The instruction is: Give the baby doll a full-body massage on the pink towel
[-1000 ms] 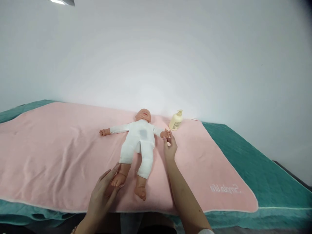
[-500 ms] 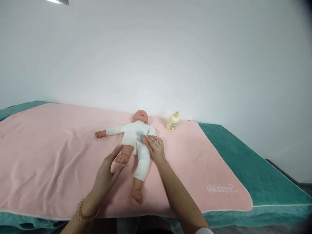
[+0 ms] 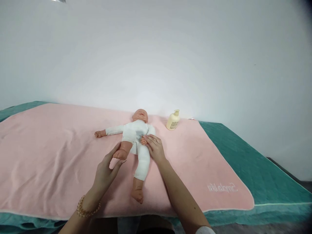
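A baby doll (image 3: pixel 136 136) in a white suit lies on its back on a pink towel (image 3: pixel 48 149), head toward the wall. My left hand (image 3: pixel 107 170) cups the doll's bare foot from below, fingers curled round it, and the knee is bent up toward the belly. My right hand (image 3: pixel 154 148) holds the doll's small hand against its hip. The doll's other arm is stretched out to the left, and its other leg lies straight toward me.
A cream pump bottle (image 3: pixel 173 120) stands on the towel right of the doll's head, near the white wall. The towel covers a teal-covered bed (image 3: pixel 243 162). A bead bracelet (image 3: pixel 86 208) is on my left wrist.
My left hand pushed the doll's foot up, bending the knee toward its body. My right hand brought the doll's arm from outstretched down to its hip.
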`<state>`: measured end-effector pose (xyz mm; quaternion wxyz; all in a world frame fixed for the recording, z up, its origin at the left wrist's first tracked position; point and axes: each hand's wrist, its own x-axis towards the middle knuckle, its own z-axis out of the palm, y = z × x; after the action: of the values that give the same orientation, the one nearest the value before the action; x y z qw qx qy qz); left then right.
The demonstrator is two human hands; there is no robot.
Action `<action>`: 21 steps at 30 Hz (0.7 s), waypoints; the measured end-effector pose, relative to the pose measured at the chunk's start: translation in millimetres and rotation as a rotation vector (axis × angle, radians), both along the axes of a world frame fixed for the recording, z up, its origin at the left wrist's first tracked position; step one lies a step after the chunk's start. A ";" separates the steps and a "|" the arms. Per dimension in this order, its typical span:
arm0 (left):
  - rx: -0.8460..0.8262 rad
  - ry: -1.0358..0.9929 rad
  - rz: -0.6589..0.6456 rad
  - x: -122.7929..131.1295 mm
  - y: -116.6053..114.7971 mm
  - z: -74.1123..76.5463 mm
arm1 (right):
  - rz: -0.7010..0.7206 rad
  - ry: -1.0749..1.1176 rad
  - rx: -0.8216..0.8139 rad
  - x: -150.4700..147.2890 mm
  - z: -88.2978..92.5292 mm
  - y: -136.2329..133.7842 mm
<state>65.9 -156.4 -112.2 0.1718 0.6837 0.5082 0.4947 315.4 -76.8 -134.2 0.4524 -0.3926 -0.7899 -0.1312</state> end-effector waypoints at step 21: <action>0.341 0.223 -0.236 -35.3 -37.2 -12.1 | -0.281 1.087 -0.255 25.3 6.1 -3.4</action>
<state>30.6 -193.7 -124.3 0.0532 0.8078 0.3499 0.4714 340.7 -80.2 -128.0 0.7208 -0.5563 -0.3937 0.1266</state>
